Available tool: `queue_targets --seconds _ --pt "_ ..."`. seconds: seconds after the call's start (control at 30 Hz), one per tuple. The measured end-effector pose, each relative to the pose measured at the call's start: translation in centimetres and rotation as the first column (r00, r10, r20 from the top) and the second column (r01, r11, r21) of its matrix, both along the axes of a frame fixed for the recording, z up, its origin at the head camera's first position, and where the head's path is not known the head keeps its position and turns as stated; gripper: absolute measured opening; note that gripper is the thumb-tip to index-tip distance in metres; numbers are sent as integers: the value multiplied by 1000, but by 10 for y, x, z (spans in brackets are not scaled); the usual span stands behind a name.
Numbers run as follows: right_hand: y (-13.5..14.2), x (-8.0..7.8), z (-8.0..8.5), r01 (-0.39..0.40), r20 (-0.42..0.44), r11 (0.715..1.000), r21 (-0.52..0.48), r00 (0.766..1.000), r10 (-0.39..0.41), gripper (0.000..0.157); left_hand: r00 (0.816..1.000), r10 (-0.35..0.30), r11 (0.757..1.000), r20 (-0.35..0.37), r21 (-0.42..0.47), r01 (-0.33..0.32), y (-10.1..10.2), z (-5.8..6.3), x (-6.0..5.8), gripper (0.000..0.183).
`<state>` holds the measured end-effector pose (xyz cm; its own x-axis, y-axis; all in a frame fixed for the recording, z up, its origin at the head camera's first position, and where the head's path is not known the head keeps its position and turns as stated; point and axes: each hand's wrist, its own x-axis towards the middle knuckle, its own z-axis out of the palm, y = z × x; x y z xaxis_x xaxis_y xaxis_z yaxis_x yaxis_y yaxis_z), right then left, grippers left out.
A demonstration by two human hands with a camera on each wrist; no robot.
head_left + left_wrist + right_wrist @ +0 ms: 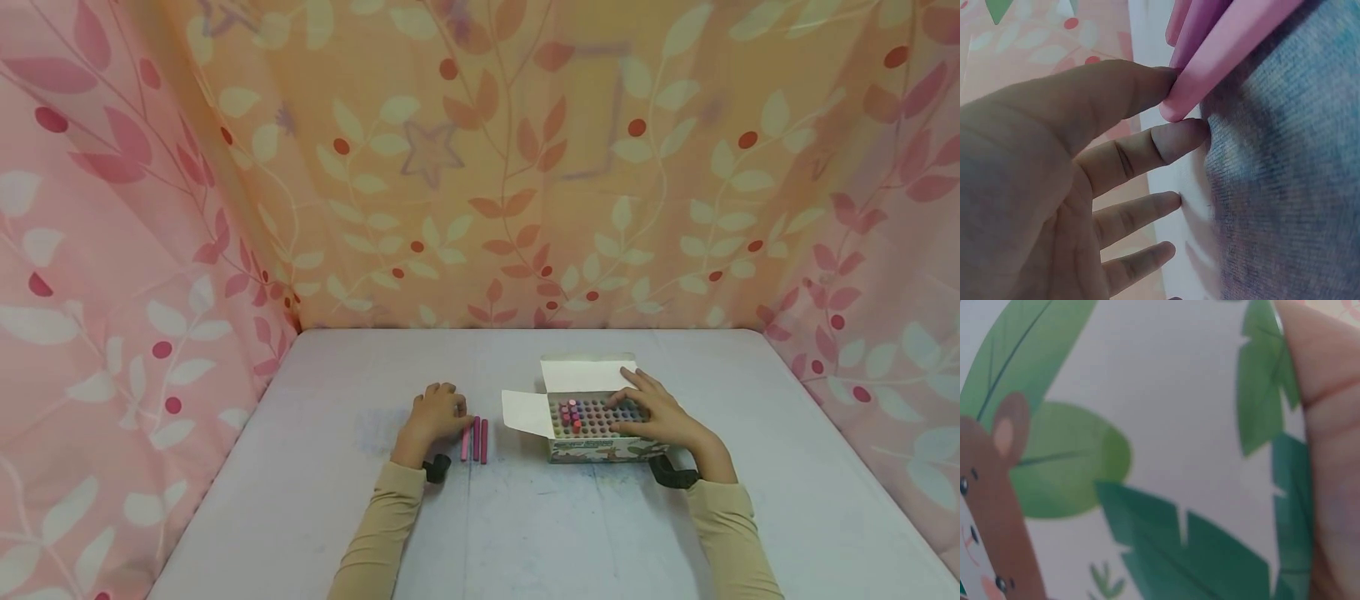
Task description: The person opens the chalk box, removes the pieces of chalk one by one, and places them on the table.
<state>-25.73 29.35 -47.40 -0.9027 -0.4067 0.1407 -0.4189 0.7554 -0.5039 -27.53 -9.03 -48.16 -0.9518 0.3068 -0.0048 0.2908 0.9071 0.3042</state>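
Observation:
My left hand (pixel 437 412) is at the upper ends of three crayons lying side by side on the table. In the left wrist view its thumb touches the rounded end of the light pink crayon (pixel 1222 62); the forefinger lies just beside that end, and the other fingers are spread. A purple crayon (pixel 1200 28) and a darker pink one (pixel 1176 24) lie behind it. My right hand (pixel 658 410) rests over the right part of an open cardboard box (pixel 600 451), its fingers spread above a tray of holes. Several pink and purple crayons (pixel 576 425) stand up from the tray.
The box's white lid flap (pixel 585 377) stands up at the back, and a side flap (pixel 527 413) folds out to the left. Leaves and a brown animal (pixel 1013 519) are printed on the box. Flowered curtains (pixel 480 167) surround the pale table (pixel 540 525).

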Motion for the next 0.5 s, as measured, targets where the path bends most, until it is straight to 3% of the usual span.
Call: queue_targets --seconds 0.5 --pt "-1 1 1 6 -9 1000 17 1000 -6 32 999 27 1000 -31 9 -27 2 -3 -4 23"
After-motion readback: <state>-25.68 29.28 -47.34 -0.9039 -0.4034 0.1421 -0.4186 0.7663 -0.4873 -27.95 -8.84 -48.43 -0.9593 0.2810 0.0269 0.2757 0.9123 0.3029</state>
